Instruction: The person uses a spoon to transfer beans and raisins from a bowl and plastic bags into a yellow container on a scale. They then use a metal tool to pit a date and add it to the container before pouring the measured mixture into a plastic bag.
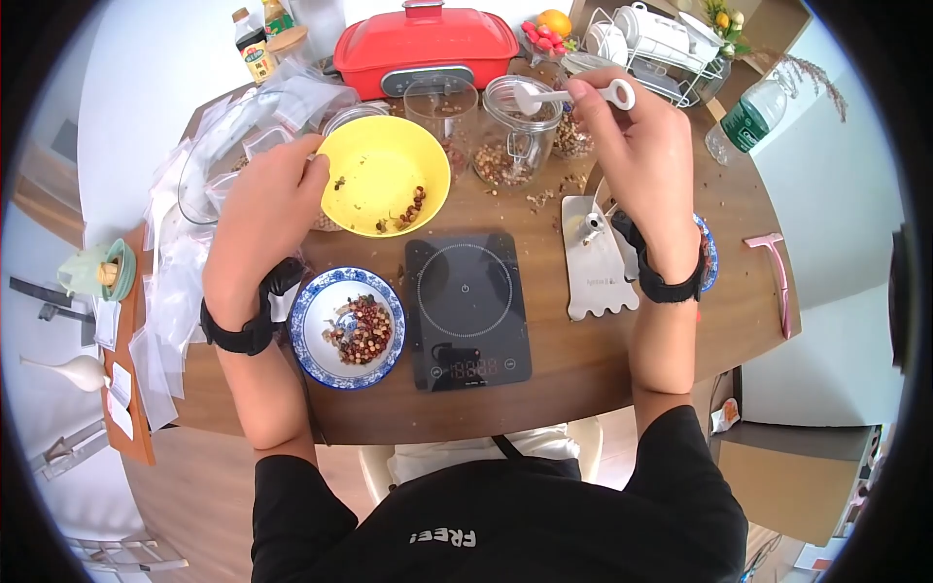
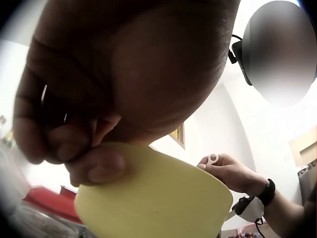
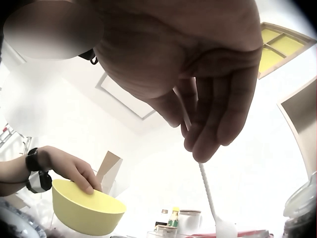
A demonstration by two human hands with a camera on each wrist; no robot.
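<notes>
The left hand (image 1: 267,209) pinches the rim of a yellow bowl (image 1: 374,160), which is tilted and has a few dark red beans and bits inside. The right hand (image 1: 646,146) pinches a white spoon (image 1: 544,97) near its ring-ended handle, its scoop pointing left above a glass jar (image 1: 515,160) partly filled with mixed beans. In the right wrist view the spoon (image 3: 208,191) hangs from the fingertips, its scoop too small to read for contents. A blue-rimmed bowl (image 1: 303,340) holding mixed beans sits below the left hand.
A black scale (image 1: 466,340) stands beside the blue-rimmed bowl. Behind are a red cooker (image 1: 423,49), a glass container (image 1: 440,102) and a dish rack (image 1: 671,49). Plastic bags (image 1: 175,282) cover the left side. A metal plate (image 1: 593,267) and a pink razor (image 1: 777,277) lie right.
</notes>
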